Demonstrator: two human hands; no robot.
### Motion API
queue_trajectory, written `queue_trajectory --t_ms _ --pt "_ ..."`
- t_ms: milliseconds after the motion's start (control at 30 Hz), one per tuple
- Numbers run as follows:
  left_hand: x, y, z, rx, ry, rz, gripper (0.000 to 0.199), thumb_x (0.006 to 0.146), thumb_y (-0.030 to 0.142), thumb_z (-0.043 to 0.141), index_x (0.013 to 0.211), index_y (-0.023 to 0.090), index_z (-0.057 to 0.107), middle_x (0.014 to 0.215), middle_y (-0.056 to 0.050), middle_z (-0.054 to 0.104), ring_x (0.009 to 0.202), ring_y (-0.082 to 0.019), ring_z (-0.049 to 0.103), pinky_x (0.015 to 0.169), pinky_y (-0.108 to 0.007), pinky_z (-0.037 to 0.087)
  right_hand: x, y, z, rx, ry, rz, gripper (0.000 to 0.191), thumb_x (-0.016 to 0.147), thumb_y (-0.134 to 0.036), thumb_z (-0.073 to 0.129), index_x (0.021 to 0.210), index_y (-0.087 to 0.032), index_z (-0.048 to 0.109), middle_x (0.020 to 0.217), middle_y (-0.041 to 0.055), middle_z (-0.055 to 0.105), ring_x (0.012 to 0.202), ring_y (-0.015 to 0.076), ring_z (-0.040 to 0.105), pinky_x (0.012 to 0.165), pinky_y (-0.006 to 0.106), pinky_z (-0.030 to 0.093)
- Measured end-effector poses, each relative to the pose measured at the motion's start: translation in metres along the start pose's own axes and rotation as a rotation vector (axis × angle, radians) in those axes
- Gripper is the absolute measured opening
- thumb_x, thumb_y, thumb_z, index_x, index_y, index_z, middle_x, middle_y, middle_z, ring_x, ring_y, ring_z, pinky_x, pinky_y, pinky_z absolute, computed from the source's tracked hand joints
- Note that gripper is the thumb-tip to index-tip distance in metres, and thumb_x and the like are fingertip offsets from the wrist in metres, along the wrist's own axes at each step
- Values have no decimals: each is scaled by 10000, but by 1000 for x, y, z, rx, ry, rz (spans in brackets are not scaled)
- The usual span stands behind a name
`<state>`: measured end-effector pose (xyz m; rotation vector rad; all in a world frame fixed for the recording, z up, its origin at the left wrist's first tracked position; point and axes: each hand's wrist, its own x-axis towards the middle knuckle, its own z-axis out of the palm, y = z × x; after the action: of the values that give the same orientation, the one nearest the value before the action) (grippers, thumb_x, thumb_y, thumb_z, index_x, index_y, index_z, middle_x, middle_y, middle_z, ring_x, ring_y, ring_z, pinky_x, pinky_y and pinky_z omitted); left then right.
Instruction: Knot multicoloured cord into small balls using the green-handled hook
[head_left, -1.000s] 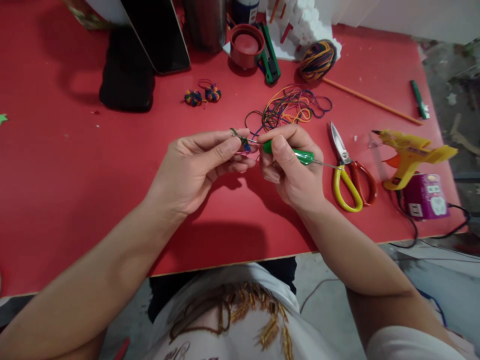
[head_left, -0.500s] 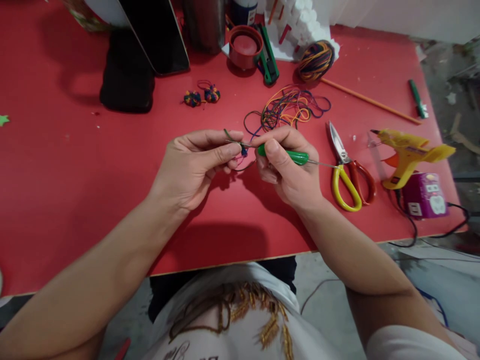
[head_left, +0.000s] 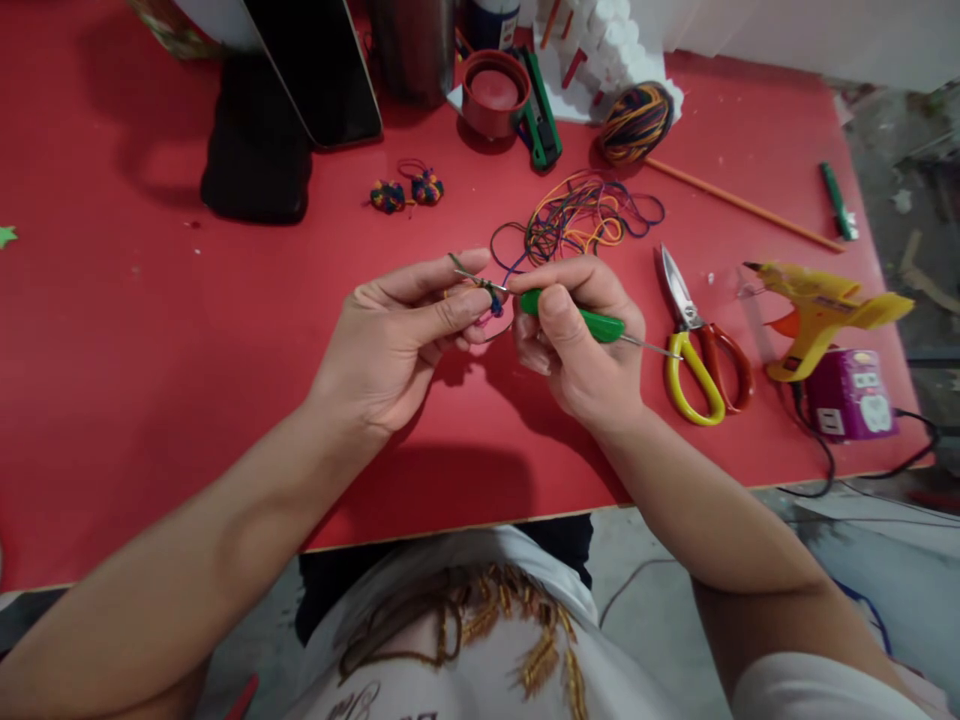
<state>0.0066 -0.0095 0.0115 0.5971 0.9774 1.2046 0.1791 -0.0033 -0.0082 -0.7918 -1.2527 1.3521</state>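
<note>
Between thumb and fingers, my left hand (head_left: 409, 335) pinches a small multicoloured crochet piece (head_left: 495, 308), mostly hidden by the fingertips. A strand of green yarn stands up by the left index finger. My right hand (head_left: 589, 330) is closed round the green handle of a crochet hook (head_left: 604, 325); its thin metal shaft reaches left to the piece, and another metal end sticks out to the right. Loose multicoloured yarn (head_left: 574, 215) lies tangled on the table just beyond the hands, and one strand runs down toward the piece.
Scissors (head_left: 694, 345), a yellow glue gun (head_left: 821, 300) and a purple box (head_left: 855, 395) with cables lie to the right. Farther back are a yarn ball (head_left: 636, 122), an orange stick (head_left: 742, 203), a green cutter (head_left: 541, 115), two small crocheted pieces (head_left: 407, 190) and a propped phone (head_left: 319, 75).
Both hands have shifted slightly to the right. The blue and pink part of the crochet piece shows a little more below my left thumb. Both grips stay the same.
</note>
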Motion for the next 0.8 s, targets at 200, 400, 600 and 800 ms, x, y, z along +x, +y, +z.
queue_trajectory --t_ms 200,400,600,800 --pt "-2 -4 3 -82 8 -25 228 759 113 937 919 265 883 781 33 782 602 -69 668 591 -162 593 0 1 2 -43 15 41 263 986 -536 755 1045 -281 730 735 -24 629 494 122 495 439 296 415" --pt "-2 -5 3 -21 13 37 211 766 135 954 903 277 880 862 24 806 624 -81 673 643 -212 616 3 2 -2 -68 -21 58 341 969 -626 737 1054 -297 714 708 -29 611 489 129 486 442 300 431" --pt "-1 0 2 -36 -22 32 157 816 113 909 910 237 893 864 1 819 644 -77 684 659 -189 622 5 5 -6 -40 -38 35 280 992 -564 741 1051 -291 728 695 -49 569 491 109 472 442 276 405" --pt "4 -3 -1 -24 -26 90 155 788 87 918 837 231 888 829 2 811 651 -64 691 623 -146 589 5 7 -6 53 -65 11 232 994 -490 771 1050 -266 756 692 -54 563 500 88 477 454 255 389"
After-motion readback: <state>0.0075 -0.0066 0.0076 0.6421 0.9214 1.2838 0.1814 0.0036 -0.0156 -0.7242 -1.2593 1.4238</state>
